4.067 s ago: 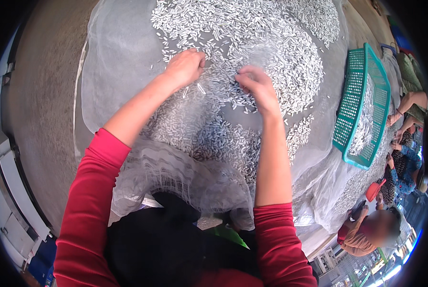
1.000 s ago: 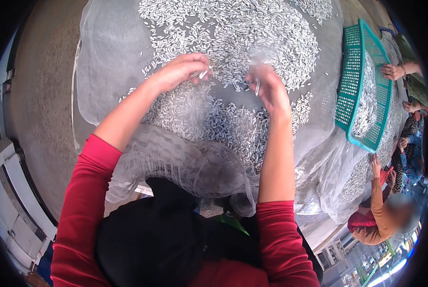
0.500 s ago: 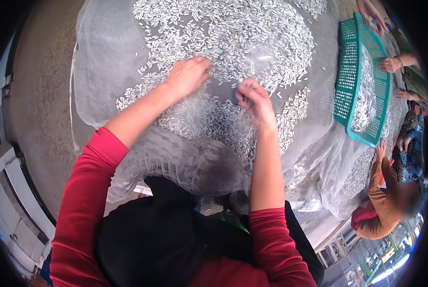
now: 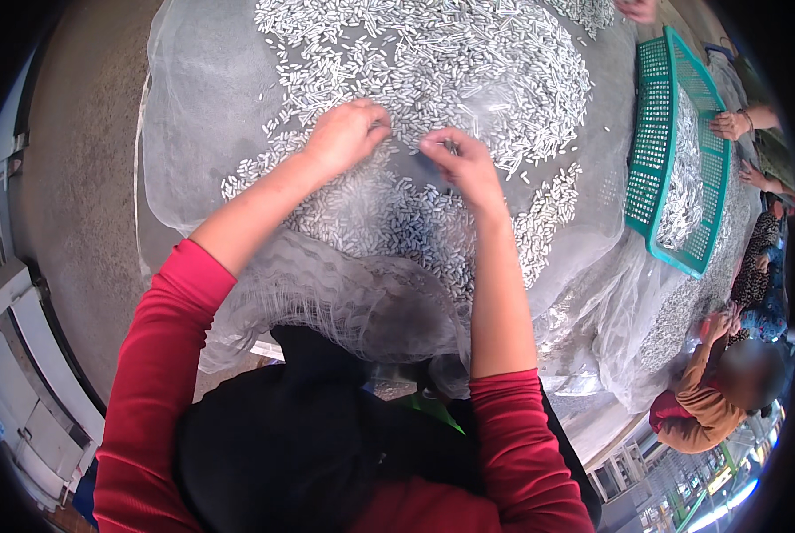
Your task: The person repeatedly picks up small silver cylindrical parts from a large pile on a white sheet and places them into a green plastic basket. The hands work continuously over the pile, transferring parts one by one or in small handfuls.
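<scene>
Many small, silvery, rod-shaped pieces lie in a broad spread on a pale mesh net before me. A nearer band of the same pieces lies below my hands. My left hand is over the left edge of the gap between the two spreads, its fingers curled together and their tips turned inward. Facing it across the gap, my right hand has its thumb and forefinger brought close, the other fingers bent under. Whatever either hand pinches is too small or hidden to make out.
A green plastic basket holding similar pieces stands at the right. Other people's hands are beside it, and a person in a brown top sits farther down. Bunched netting hangs at the near edge.
My right hand has shifted left and slightly up, toward my left hand, which stays nearly in place. At the right, a co-worker's hand has withdrawn from the basket's far end.
</scene>
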Tool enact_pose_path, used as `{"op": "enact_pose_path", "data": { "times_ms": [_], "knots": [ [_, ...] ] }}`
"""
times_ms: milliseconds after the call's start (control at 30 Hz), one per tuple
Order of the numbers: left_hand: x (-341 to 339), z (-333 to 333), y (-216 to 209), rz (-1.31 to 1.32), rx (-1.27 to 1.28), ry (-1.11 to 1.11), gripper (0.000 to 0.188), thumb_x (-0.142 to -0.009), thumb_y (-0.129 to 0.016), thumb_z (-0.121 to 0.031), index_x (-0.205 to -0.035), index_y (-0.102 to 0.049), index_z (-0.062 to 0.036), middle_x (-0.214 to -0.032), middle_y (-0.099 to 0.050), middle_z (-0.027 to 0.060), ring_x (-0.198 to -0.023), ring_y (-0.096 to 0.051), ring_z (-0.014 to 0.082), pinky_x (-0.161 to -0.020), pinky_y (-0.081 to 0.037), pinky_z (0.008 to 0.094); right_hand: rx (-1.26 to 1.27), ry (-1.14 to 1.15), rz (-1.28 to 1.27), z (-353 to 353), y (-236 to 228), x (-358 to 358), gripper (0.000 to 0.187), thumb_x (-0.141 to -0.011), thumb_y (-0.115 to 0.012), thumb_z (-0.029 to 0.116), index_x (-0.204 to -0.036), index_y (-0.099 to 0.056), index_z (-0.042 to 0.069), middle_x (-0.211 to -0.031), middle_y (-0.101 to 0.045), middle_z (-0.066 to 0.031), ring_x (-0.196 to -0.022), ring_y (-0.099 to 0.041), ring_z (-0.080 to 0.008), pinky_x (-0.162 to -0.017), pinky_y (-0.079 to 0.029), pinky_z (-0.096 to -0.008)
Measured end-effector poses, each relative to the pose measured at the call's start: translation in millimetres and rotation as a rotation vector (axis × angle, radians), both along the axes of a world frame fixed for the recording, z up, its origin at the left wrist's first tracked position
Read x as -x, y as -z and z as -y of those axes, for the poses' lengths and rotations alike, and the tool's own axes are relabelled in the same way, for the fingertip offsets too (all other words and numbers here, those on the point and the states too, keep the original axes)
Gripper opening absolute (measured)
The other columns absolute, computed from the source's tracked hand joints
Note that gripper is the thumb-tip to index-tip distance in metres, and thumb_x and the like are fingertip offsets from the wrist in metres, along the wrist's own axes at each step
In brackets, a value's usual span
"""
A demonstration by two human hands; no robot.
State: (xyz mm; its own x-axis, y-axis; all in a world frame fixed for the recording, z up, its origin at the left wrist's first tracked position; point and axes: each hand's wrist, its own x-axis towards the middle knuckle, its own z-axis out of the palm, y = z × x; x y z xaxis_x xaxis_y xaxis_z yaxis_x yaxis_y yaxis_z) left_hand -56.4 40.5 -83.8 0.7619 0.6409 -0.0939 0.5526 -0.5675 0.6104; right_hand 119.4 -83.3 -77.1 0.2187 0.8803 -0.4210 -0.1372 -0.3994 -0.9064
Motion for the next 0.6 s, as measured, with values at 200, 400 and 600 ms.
{"op": "enact_pose_path", "data": {
  "times_ms": [200, 400, 600],
  "knots": [
    [-5, 1, 0, -0.026, -0.01, 0.044, 0.009, -0.082, -0.059, -0.013, -0.088, -0.065, -0.0085, -0.088, -0.063, 0.0104, -0.079, -0.062, 0.0273, -0.071, -0.05, 0.0378, -0.067, 0.174, -0.57, 19, -10, -17, 0.01, -0.084, -0.062, 0.008, -0.092, -0.058, 0.003, -0.082, -0.057, -0.0036, -0.071, -0.051, -0.0127, -0.053, -0.037, -0.0245],
    [3, -20, -10, 0.289, 1.281, -0.263, 0.014, -0.085, -0.062, -0.015, -0.095, -0.061, -0.0059, -0.076, -0.055, -0.0023, -0.071, -0.053, 0.009, -0.061, -0.041, 0.0246, -0.061, -0.177, 0.826, -1, 16, 8, 0.017, -0.075, -0.069, 0.01, -0.091, -0.064, 0.01, -0.079, -0.061, -0.0094, -0.071, -0.061, -0.023, -0.065, -0.05, -0.0346],
    [15, -15, -28, 0.386, 1.399, -0.218, 0.015, -0.086, -0.062, -0.016, -0.096, -0.059, -0.0059, -0.083, -0.055, -0.0031, -0.075, -0.05, 0.0064, -0.064, -0.039, 0.0213, -0.067, -0.148, 0.847, 2, 22, 13, 0.01, -0.078, -0.064, 0.008, -0.087, -0.061, 0.008, -0.081, -0.059, -0.0074, -0.075, -0.06, -0.0214, -0.065, -0.048, -0.0338]
  ]
}}
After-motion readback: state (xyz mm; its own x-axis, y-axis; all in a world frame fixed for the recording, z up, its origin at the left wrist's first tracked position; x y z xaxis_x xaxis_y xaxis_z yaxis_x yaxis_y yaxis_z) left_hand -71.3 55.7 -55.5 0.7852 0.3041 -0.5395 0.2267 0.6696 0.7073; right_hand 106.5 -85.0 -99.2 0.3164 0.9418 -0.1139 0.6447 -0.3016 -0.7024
